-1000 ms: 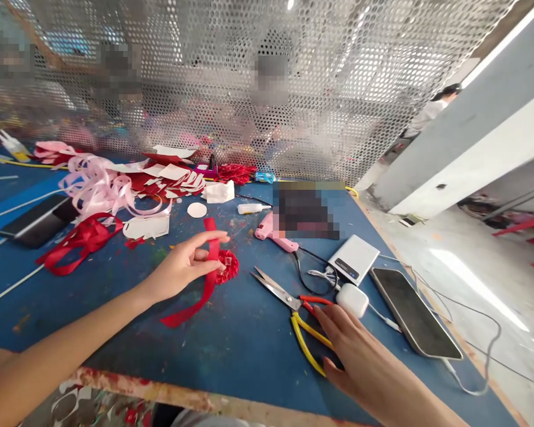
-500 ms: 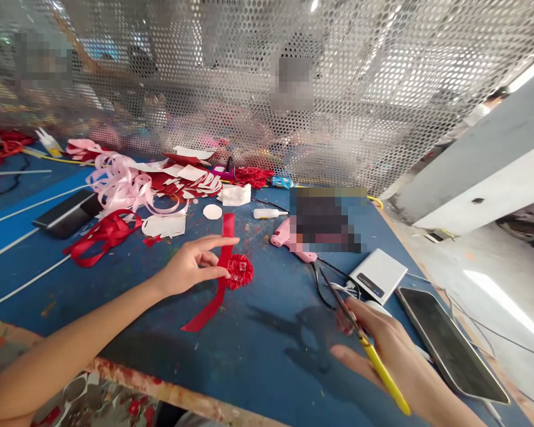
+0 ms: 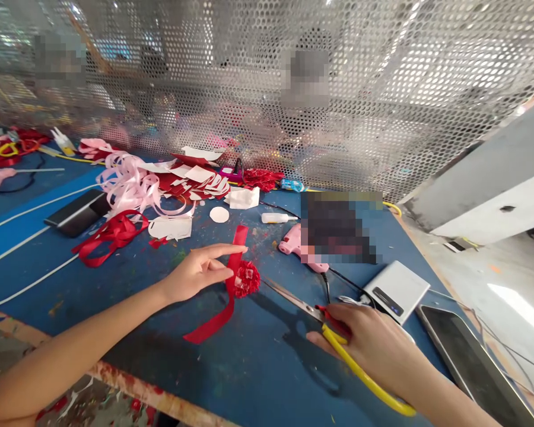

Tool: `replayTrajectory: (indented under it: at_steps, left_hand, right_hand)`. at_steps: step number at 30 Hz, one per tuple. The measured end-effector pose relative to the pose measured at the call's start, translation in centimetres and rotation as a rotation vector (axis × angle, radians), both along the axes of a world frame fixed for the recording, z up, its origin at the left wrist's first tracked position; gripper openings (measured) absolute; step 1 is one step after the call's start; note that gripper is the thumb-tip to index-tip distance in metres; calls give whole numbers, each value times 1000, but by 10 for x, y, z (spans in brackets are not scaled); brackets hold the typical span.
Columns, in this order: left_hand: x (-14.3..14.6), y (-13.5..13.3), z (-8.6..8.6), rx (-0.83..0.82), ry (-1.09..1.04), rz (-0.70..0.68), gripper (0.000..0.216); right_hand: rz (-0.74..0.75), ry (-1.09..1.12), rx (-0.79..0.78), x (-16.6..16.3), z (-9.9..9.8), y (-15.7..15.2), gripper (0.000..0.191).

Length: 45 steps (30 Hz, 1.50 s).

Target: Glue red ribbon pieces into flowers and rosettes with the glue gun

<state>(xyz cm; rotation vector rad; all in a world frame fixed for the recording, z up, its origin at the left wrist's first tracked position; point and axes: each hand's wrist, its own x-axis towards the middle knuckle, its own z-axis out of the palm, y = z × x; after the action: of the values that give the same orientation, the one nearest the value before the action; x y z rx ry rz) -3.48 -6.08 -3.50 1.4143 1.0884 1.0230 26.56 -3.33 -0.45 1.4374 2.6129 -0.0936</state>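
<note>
My left hand point(image 3: 200, 271) pinches a strip of red ribbon point(image 3: 225, 296) between thumb and fingers, just left of a small red ribbon flower point(image 3: 247, 279) that the strip joins. My right hand point(image 3: 374, 344) grips scissors point(image 3: 333, 332) with red and yellow handles; their blades point left toward the flower, just above the blue table point(image 3: 258, 362).
Behind lie a pink glue gun point(image 3: 296, 243), a glue bottle point(image 3: 278, 218), a white power bank point(image 3: 396, 290), a phone point(image 3: 474, 367) at the right, another phone point(image 3: 78, 212) at the left, pink ribbon loops point(image 3: 131, 187), a red bow point(image 3: 111, 234) and paper scraps. A perforated metal screen point(image 3: 267, 89) closes the far side.
My right hand has picked the scissors up off the table and swung their blades leftward toward the flower. My left hand still holds the ribbon in place.
</note>
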Motion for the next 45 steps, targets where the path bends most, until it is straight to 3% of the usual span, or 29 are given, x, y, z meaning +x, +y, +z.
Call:
replayTrajectory:
  at_steps: [5,7,9,12,15,18,21,24,27,31,37,45]
  left_hand:
    - [1,5,-4,-24,-147,147,31]
    - [4,6,-5,-11,-205,198,23]
    - [8,6,-4,19,-236,243,20]
    - [15,4,1,63,-208,301,41]
    - [22,0,4,101,-188,317,68]
    - [26,-4,5,123,-184,274,65]
    - [28,-6,4,101,-179,240,53]
    - [29,-5,3,16,-209,228,42]
    - [28,-3,1,-159,-285,132,32]
    - [29,-2,-6,-322,-402,-4,27]
    - [32,-1,-13,-372,-517,58,31]
    - [34,-4,-7,-325,-489,-14,31]
  right_hand:
    - [109,-13,84,28,1,6,21]
    - [192,151,118,27,11,6,21]
    - [172,416,145,9,22,5,17]
    - [143,746,-49,-37,30,7,16]
    - [26,1003,-311,-80,23,17,24]
    - [-32,1154,-575,-103,8,26,30]
    - [-22,1242,-672,-109,-3,28,26]
    - [-9,1312,-534,-109,-8,25,17]
    - [21,1318,-331,-107,-9,23,10]
    - [188,1276,-84,-103,-10,24,9]
    - [401,1264,52,-99,-12,28,21]
    - [437,1122,250,-98,-20,29,21]
